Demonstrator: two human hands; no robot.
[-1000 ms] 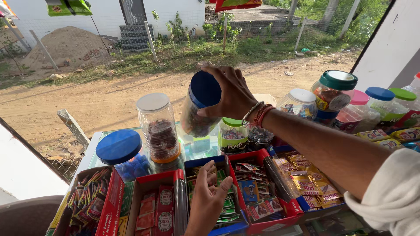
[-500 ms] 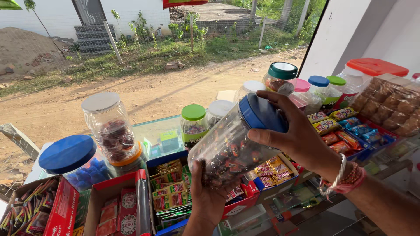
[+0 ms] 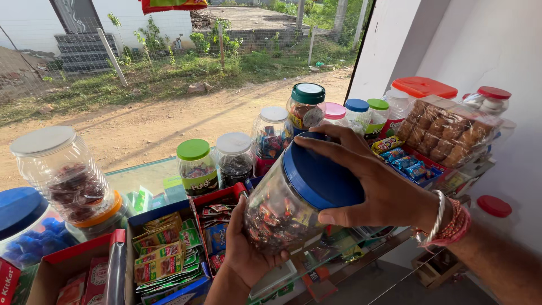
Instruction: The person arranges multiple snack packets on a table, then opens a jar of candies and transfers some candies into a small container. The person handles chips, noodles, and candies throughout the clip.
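**Both hands on the blue-lidded jar, above the counter's near edge**

From my feed, a good deal is cut off. My left hand (image 3: 244,248) shows only from the wrist up at the bottom edge of the frame; its palm cups the base of the jar (image 3: 282,212), and the fingertips disappear behind the plastic, so I cannot see how far round they reach. My right hand (image 3: 372,186) is spread wide over the blue lid (image 3: 319,178), fingers curled down its rim and thumb pressed on the near side. The bangles (image 3: 449,220) on that wrist are clear; the forearm runs out of the frame at the lower right.

The jar is tilted, lid toward the right, held off the counter (image 3: 135,181) over its near edge. Through the clear wall I see small wrapped sweets, dark and mixed in colour; I cannot tell what kind.

At the left edge a blue jar (image 3: 25,226) is half cut off, with blue pieces inside. Behind it a clear jar with a white lid (image 3: 59,169) holds dark wrapped sweets and looks about half full. Mid-counter stand a green-lidded jar (image 3: 196,166) and a white-lidded jar (image 3: 234,161) of dark sweets. Open boxes (image 3: 164,254) along the near edge hold sachets and packets, their prints too small to read. At the far right end a packet of biscuits (image 3: 446,133) partly hides the red-lidded tubs (image 3: 423,89).
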